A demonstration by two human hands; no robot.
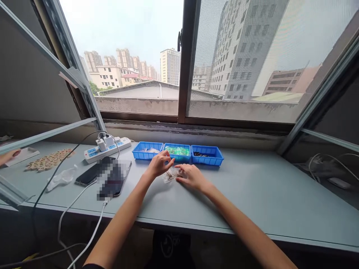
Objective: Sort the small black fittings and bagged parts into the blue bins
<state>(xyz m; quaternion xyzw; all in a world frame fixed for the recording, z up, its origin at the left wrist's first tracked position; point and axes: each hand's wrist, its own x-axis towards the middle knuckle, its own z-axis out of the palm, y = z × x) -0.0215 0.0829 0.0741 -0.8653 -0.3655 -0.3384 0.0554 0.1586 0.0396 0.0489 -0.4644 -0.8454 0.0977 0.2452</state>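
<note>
My left hand (159,163) is held just in front of the blue bins, its fingers curled and thumb near the fingertips. Whatever might be in that pinch is too small to make out. My right hand (193,176) rests low over the table, fingers and thumb closed at the edge of a small clear plastic bag (169,175). Small brown pieces show inside the bag. Behind the hands stand three joined blue bins: the left bin (137,154) with whitish packets, the middle bin (185,158) with green-printed packets, and the right bin (213,160) with small dark pieces.
Left of my arms lie two phones (86,176) with charging cables and a white power strip (108,149). Crumpled plastic (63,177) and a pile of small wooden pieces (49,160) lie farther left. Another person's hand (9,156) shows at the left edge. Metal frame posts flank the table.
</note>
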